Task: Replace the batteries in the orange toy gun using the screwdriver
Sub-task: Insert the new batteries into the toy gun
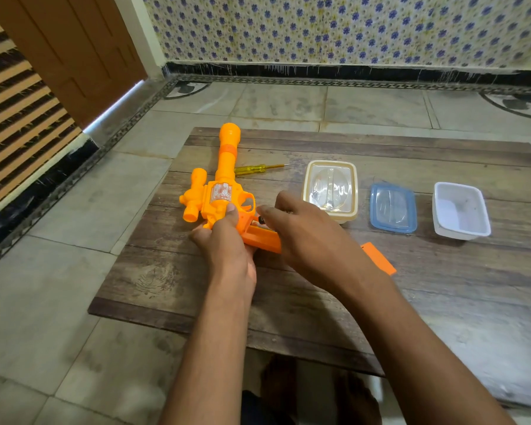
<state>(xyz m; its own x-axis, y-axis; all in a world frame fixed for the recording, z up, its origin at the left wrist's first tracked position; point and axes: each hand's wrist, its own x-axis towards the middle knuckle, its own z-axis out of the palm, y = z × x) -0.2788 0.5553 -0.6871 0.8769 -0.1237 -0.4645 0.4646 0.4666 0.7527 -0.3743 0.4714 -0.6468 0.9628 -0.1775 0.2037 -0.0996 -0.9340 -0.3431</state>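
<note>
the orange toy gun (219, 191) lies on a dark wooden board (319, 286) set on the tiled floor (43, 302), its barrel pointing away from the person and its darker orange grip angled toward the right. the left hand (224, 237) grips the gun at the base of the body, thumb pressed up against the side just below the trigger guard, fingers curled round the underside. the right hand (304, 231) reaches in from the right with its fingers bunched at the top of the grip, pinching a small dark object (261, 220) that is too small to tell for sure. a flat orange cover piece (380, 259) lies on the board just beyond the right wrist, partly hidden by it. the yellow screwdriver (259, 169) rests on the board beside the barrel, apart from both hands, tip pointing right. to the right sit a cream container with a clear lid (331, 191), a blue-rimmed lid (393, 208) lying flat, and an open white tub (461, 210), in a row, near one another but not touching
</note>
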